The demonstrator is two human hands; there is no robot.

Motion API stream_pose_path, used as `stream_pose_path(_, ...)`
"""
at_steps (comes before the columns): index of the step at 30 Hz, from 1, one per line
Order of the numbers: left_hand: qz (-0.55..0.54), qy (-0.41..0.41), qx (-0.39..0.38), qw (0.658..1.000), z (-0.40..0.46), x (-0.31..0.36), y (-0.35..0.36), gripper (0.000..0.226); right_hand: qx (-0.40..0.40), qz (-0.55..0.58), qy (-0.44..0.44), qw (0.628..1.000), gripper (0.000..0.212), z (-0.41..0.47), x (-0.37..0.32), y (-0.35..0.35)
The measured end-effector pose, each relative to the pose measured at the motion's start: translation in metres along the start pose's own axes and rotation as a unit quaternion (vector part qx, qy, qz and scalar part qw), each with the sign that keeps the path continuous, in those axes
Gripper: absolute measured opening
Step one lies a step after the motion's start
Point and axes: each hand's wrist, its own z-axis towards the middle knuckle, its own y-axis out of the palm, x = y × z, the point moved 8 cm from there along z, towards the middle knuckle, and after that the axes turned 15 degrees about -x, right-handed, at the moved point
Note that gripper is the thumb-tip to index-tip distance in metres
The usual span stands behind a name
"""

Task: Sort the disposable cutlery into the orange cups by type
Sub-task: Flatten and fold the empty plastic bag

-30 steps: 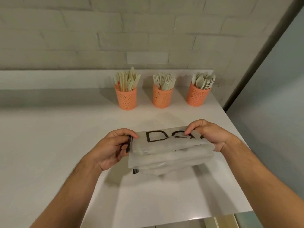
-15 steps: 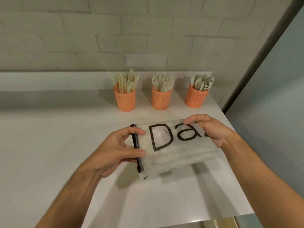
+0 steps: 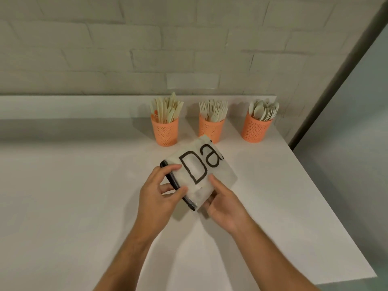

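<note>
Head view, mid-frame: your left hand (image 3: 159,194) and right hand (image 3: 222,203) both pinch the folded bag (image 3: 199,171); upper centre, knives (image 3: 167,111), forks (image 3: 213,111), spoons (image 3: 263,111) stand sorted in three orange cups (image 3: 211,130), so sorting looks finished.

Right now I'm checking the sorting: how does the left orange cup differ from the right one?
The left cup holds knives, long flat blades standing tall; the right cup holds spoons, rounded bowls fanned lower. The left cup stands nearer the table's middle; the right cup near its right edge. Both are orange, perforated, upright and full.
</note>
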Motion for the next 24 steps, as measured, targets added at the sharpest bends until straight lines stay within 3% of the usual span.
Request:
stream_pose_path(4,-0.079,0.016,-0.012,0.997,-0.007,-0.008,-0.011,0.036,0.004,-0.200,-0.009,0.980,0.039,0.004,-0.048,0.000)
stream_pose_path(6,-0.097,0.016,0.008,0.995,-0.003,-0.003,-0.032,0.047,-0.047,-0.322,0.036,0.945,0.037,0.002,-0.076,0.012)
stream_pose_path(8,-0.071,-0.022,-0.032,0.997,0.011,0.009,-0.041,0.067,-0.124,-0.479,0.132,0.859,0.036,0.001,-0.091,0.032)
stream_pose_path(10,-0.050,-0.077,-0.157,0.983,0.027,0.023,-0.027,0.085,-0.194,-0.605,0.219,0.740,0.036,0.001,-0.097,0.051)
stream_pose_path(12,-0.064,-0.101,-0.272,0.955,0.032,0.035,-0.002,0.091,-0.233,-0.646,0.272,0.675,0.037,0.003,-0.099,0.067)
stream_pose_path(15,-0.073,-0.096,-0.346,0.931,0.027,0.044,0.016,0.081,-0.253,-0.661,0.303,0.639,0.033,0.006,-0.101,0.080)
stream_pose_path(20,-0.030,-0.110,-0.407,0.906,0.014,0.035,0.027,0.037,-0.263,-0.667,0.346,0.606,0.031,0.006,-0.096,0.079)
stream_pose_path(24,-0.017,-0.131,-0.388,0.912,0.017,0.024,0.021,0.050,-0.231,-0.682,0.344,0.603,0.031,0.011,-0.092,0.077)
